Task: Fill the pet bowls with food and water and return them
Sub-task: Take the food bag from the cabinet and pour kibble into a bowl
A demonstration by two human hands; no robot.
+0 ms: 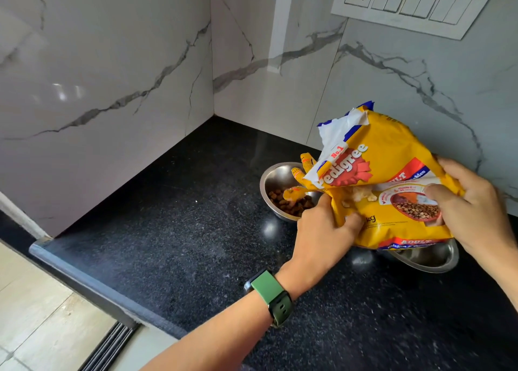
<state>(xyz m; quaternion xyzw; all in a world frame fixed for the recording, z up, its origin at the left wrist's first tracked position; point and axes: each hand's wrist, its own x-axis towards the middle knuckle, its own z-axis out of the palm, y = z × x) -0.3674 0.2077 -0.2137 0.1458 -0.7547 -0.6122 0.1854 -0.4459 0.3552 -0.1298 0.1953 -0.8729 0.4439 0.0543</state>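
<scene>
Both hands hold the yellow food bag (384, 180) tilted over the counter (173, 244).

The left hand (322, 236) grips its lower edge, the right hand (473, 205) pinches its side; its torn mouth hangs over the steel bowl (276, 182) with kibble (291, 203), and a second bowl (429, 258) lies beneath the bag.

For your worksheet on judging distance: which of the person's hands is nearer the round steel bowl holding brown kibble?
Left. The left hand grips the yellow food bag right beside the steel bowl with kibble; the right hand holds the bag's far side.
</scene>
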